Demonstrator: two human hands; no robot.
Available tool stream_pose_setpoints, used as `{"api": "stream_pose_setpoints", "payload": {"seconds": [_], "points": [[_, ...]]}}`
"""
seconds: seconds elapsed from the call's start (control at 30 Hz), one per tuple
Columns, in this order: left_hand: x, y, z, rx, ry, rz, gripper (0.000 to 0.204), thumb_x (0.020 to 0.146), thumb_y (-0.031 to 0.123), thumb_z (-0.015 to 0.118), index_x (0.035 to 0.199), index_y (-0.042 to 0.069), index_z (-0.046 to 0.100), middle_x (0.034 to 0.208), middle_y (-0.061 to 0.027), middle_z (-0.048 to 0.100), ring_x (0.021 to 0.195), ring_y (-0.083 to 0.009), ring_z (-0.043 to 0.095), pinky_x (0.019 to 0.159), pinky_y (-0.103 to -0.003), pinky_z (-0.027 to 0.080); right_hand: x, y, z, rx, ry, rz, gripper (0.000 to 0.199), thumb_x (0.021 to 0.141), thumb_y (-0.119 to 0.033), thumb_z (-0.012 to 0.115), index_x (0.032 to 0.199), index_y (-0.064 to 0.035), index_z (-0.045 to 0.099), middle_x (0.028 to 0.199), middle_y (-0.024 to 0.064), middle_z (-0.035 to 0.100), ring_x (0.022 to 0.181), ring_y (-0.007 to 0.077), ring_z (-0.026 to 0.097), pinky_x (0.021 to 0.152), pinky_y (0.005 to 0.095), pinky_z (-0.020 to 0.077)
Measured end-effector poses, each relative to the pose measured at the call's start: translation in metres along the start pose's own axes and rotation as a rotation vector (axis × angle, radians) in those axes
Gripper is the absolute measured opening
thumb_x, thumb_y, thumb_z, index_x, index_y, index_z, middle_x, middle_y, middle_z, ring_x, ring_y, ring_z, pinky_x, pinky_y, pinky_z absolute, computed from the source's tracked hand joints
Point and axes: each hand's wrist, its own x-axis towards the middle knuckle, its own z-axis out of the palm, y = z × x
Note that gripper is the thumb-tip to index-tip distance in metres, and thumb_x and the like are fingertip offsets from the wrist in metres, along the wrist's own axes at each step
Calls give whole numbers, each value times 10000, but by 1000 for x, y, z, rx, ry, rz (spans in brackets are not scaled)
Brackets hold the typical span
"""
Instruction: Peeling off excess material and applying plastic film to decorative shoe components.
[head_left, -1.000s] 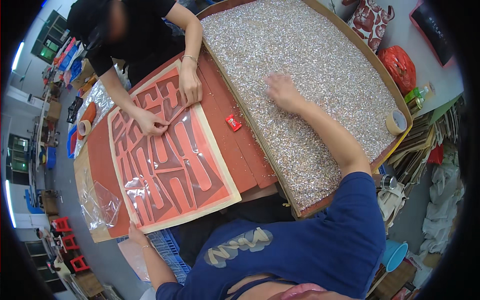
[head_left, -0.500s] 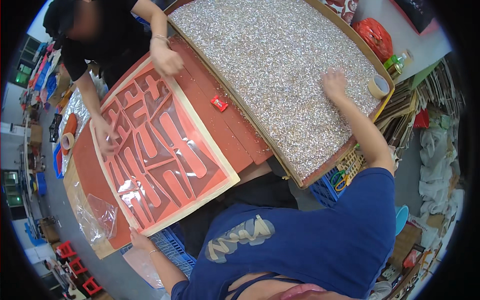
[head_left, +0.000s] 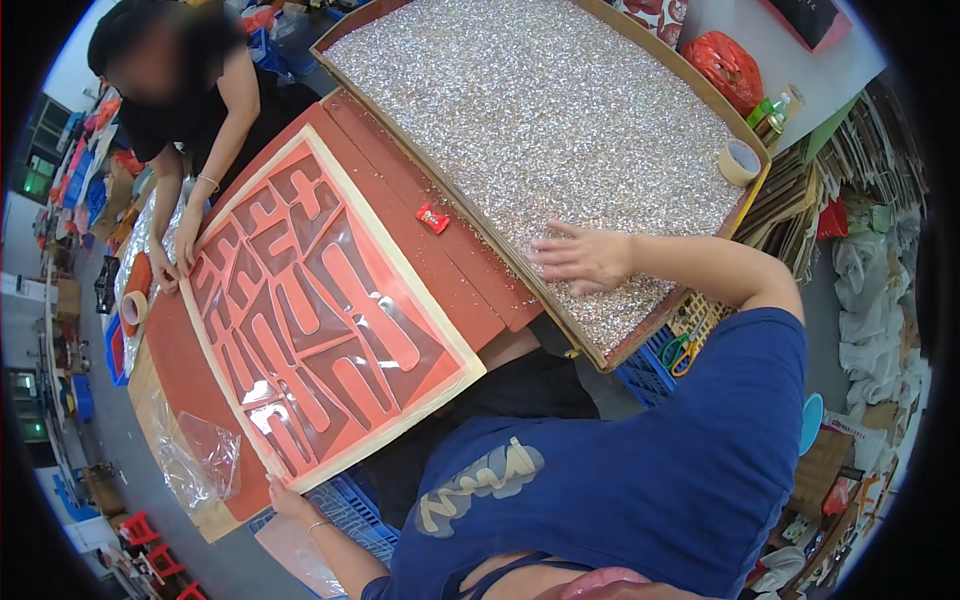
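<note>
A red sheet with dark cut-out shapes and a cream border (head_left: 425, 395) lies on the reddish-brown board (head_left: 400, 190). My left hand (head_left: 290, 498) closes on its near corner, fingertips at the border. To the right, a shallow tray (head_left: 478, 222) with a cardboard-like rim is filled with silvery glitter flakes (head_left: 530, 110). My right hand (head_left: 585, 258) is open, palm down and fingers spread, on or just above the flakes by the tray's left side. Across the board, a co-worker's hands (head_left: 178, 255) meet at the sheet's left edge.
A small red packet (head_left: 432, 219) sits on the board. A tape roll (head_left: 739, 162) rests at the tray's right side; another tape roll (head_left: 133, 307) is at far left. Clear plastic film (head_left: 205, 455) lies near left. Scissors (head_left: 680, 355) are in a blue crate (head_left: 645, 372).
My right hand has swept left and nearer across the flakes. The co-worker's hands have come together at the sheet's left edge. My left hand stays at the corner.
</note>
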Motion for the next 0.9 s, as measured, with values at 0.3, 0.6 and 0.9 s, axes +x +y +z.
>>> {"api": "stream_pose_setpoints", "payload": {"seconds": [0.3,0.6,0.9], "points": [[-38,94,13,-408,-174,-160,344,941,336,560,1051,11,577,811,-25,589,623,-135,586,487,-272,468,72,62,-16,-194,250,504,452,960,-357,428,1330,-101,479,1469,146,344,1383,309,280,1131,569,113],[-148,280,104,-329,-906,590,201,904,199,541,785,49,480,694,9,476,634,-54,432,561,-204,356,159,-94,-92,293,692,108,645,692,-459,729,1104,12,573,1111,206,559,1007,382,534,884,458,429],[-324,332,224,-552,-1328,1109,243,907,81,513,683,-14,521,592,-15,483,537,-67,390,488,-236,309,96,-183,-88,253,959,429,300,850,-257,603,1056,-41,574,796,148,590,728,298,611,634,414,488]]}}
